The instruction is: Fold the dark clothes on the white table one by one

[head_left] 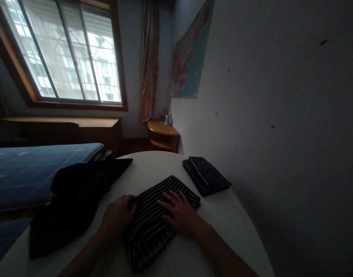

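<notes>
A dark garment with thin white stripes (pixel 153 207) lies folded into a rough rectangle on a round white table (pixel 153 159). My right hand (pixel 180 213) rests on top of it, palm down with the fingers spread. At its left edge is my left hand (pixel 119 213), fingers curled over the cloth and thumb on top, gripping the border. The fingertips there are partly hidden. Whether the garment is a shirt or trousers I cannot tell.
A folded dark navy garment with white piping (pixel 207 175) sits at the table's right rim, near the wall (pixel 280 165). Loose dark clothing (pixel 75 200) hangs over the left edge. Beyond are a blue checked bed (pixel 35 169) and a corner shelf (pixel 163 129).
</notes>
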Demonstrator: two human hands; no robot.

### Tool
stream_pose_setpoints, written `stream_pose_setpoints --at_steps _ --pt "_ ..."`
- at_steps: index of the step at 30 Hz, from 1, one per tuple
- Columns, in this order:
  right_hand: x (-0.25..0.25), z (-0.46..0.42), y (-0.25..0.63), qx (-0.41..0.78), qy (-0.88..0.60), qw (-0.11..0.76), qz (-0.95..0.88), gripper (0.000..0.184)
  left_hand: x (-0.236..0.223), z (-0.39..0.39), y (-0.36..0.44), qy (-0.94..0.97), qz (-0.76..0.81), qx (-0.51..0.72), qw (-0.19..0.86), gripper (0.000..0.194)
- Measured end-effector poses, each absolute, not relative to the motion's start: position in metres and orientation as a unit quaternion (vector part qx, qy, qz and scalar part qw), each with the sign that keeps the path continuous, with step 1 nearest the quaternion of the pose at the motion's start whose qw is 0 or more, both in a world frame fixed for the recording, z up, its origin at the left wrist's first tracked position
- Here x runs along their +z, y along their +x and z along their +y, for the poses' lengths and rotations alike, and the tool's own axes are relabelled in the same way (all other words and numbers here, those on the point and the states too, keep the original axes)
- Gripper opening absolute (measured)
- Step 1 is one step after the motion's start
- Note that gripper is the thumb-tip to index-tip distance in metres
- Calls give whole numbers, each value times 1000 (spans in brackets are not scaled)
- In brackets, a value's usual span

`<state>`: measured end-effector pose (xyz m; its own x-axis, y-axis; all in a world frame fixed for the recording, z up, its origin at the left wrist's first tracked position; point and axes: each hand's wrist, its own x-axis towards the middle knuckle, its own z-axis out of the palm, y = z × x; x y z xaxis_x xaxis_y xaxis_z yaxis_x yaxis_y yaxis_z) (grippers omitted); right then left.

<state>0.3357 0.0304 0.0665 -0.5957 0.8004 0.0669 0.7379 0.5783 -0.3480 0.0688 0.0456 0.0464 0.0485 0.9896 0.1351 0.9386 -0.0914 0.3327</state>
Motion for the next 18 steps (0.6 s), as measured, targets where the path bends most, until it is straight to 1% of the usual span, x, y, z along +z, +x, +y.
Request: stream_pose_setpoints --at_steps 5,11,13,16,18 --pt "70 38 351 176 -467 117 -859 64 58 36 68 724 670 133 99 25" --pt "76 32 360 190 -486 131 -843 69 62 30 71 713 679 113 129 19" --pt "76 32 362 166 -515 142 -829 64 64 28 73 710 681 111 140 23" --pt "77 35 363 109 -564 165 -802 51 65 26 77 707 679 121 154 29" --pt "80 37 363 59 -614 174 -768 43 65 24 78 705 682 117 159 38"
